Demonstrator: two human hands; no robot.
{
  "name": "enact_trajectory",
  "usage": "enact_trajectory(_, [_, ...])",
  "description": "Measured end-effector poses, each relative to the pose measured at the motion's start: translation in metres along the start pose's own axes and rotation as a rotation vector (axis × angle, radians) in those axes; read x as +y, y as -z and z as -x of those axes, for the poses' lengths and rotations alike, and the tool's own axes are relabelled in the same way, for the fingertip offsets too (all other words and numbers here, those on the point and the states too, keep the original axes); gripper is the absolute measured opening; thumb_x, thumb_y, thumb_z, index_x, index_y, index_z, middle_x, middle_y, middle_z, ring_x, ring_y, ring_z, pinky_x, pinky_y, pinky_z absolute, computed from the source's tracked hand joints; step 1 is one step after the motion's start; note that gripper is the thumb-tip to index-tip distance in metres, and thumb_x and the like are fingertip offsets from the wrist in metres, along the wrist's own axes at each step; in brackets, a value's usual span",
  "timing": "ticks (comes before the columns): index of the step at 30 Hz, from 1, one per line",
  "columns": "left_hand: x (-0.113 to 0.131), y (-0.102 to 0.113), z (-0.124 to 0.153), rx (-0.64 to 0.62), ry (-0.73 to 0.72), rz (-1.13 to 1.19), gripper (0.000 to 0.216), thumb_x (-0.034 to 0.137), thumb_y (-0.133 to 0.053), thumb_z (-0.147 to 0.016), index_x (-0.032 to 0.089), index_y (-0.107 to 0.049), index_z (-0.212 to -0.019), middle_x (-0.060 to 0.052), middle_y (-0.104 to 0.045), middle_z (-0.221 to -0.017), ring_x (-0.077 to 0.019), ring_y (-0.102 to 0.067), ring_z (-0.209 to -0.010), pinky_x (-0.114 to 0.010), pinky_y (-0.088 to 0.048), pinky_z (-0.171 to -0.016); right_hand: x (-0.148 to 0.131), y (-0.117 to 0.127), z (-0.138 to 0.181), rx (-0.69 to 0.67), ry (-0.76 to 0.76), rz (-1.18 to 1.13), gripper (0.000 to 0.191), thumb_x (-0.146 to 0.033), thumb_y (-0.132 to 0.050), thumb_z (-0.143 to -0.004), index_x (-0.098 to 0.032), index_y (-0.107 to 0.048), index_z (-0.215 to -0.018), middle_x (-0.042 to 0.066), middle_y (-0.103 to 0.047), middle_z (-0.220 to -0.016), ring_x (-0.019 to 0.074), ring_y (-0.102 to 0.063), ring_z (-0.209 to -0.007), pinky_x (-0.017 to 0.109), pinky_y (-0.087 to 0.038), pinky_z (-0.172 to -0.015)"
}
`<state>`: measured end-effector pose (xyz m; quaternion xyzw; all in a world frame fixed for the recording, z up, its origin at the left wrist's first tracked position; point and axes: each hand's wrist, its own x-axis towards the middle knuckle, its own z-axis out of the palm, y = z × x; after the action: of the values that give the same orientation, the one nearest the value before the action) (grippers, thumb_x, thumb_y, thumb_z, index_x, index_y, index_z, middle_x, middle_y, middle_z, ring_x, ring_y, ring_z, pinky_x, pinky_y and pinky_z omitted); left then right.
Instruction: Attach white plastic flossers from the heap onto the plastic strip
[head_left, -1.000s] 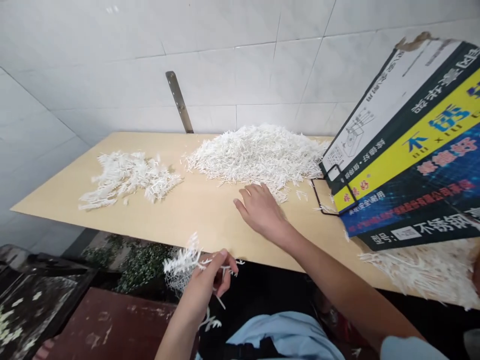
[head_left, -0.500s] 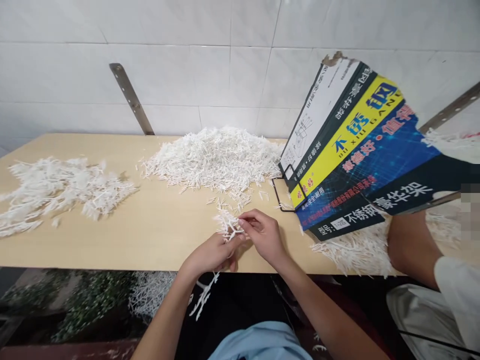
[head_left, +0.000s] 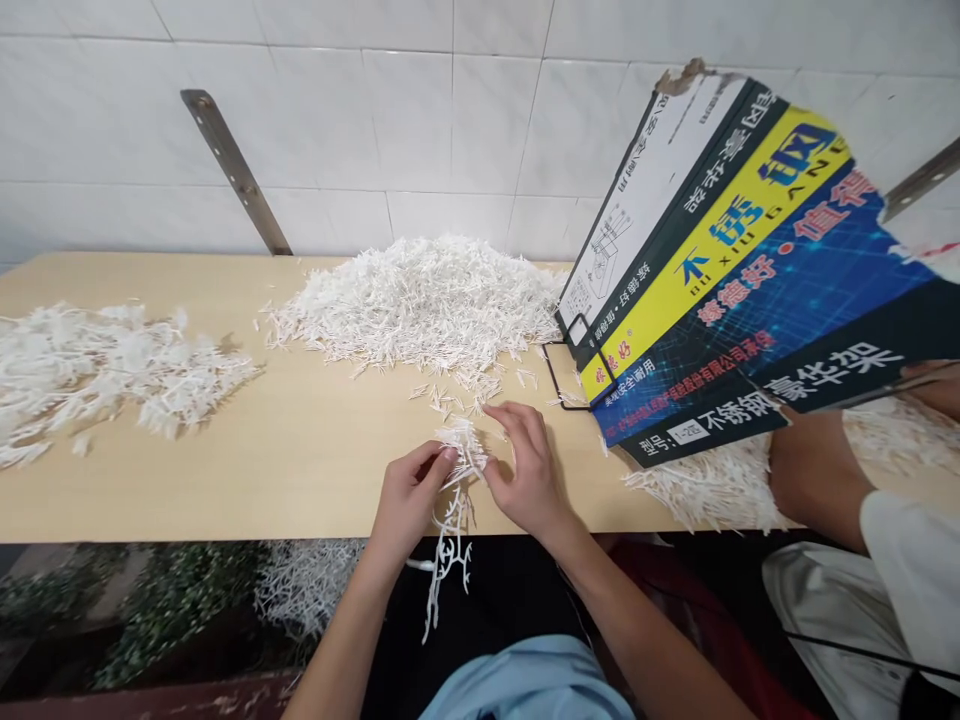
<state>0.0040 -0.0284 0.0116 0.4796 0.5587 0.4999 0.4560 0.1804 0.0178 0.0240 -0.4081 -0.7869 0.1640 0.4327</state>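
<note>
My left hand (head_left: 409, 500) pinches a white branched plastic sprig (head_left: 451, 540) between thumb and fingertips. The sprig's dense, fine-tipped end sits above the tabletop, and its thin branches dangle over the near edge. To the right of it is my right hand (head_left: 529, 475), its thumb and fingers apart, the thumb close to the tips of the sprig. Whether that thumb touches them I cannot tell. Beyond my hands lies a large heap of short white pieces (head_left: 427, 300), with several loose ones scattered toward me.
More white sprigs (head_left: 120, 370) lie on the wooden table (head_left: 300, 460) at left. A printed cardboard piece (head_left: 720, 290) with a black wire stand (head_left: 574, 405) rises at right. Behind it, a co-worker's arm (head_left: 817, 475) reaches over another white pile (head_left: 705, 485). White branches (head_left: 304, 585) lie below the table.
My right hand has moved off the sprig and its fingers have spread. My left hand has turned upright, and more of the sprig hangs below it. The view has tipped slightly down.
</note>
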Motion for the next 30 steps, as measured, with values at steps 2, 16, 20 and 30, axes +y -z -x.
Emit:
enact_trajectory(2, [0.0, 0.002, 0.001, -0.028, -0.01, 0.013, 0.035, 0.048, -0.065, -0.095, 0.015, -0.067, -0.083, 0.002, -0.056, -0.072, -0.0119, -0.047, -0.068, -0.022, -0.038, -0.063, 0.0, 0.002, 0.0, -0.067, 0.14, 0.003, 0.066, -0.007, -0.057, -0.082, -0.021, -0.052, -0.146, 0.015, -0.055, -0.147, 0.0327, -0.05, -0.137, 0.051, -0.048, -0.11])
enact_trajectory(16, [0.006, -0.001, 0.004, -0.23, -0.068, -0.033, 0.036, 0.049, -0.076, -0.086, 0.015, -0.071, -0.096, -0.002, -0.064, -0.08, -0.0132, -0.051, -0.069, -0.023, -0.041, -0.064, -0.018, -0.014, 0.016, 0.154, -0.476, -0.511, 0.021, -0.032, -0.08, -0.082, -0.023, -0.065, -0.093, 0.002, -0.07, -0.089, 0.0207, -0.068, -0.084, 0.033, -0.055, -0.078])
enact_trajectory(20, [0.006, -0.001, 0.009, -0.284, -0.096, -0.096, 0.032, 0.044, -0.062, -0.097, 0.015, -0.07, -0.087, 0.002, -0.053, -0.07, -0.0107, -0.042, -0.063, -0.023, -0.035, -0.06, -0.022, -0.016, 0.02, 0.056, -0.558, -0.653, 0.024, -0.034, -0.077, -0.085, -0.023, -0.069, -0.104, 0.005, -0.074, -0.1, 0.0228, -0.069, -0.095, 0.036, -0.055, -0.088])
enact_trajectory(30, [0.007, 0.008, 0.012, -0.279, -0.24, -0.169, 0.025, 0.031, -0.055, -0.099, 0.015, -0.073, -0.089, -0.001, -0.066, -0.073, -0.0117, -0.052, -0.063, -0.023, -0.04, -0.062, -0.006, 0.015, 0.011, -0.506, -0.364, -0.672, 0.052, -0.049, -0.07, -0.093, -0.027, -0.065, -0.14, 0.009, -0.068, -0.137, 0.0289, -0.062, -0.131, 0.046, -0.046, -0.114])
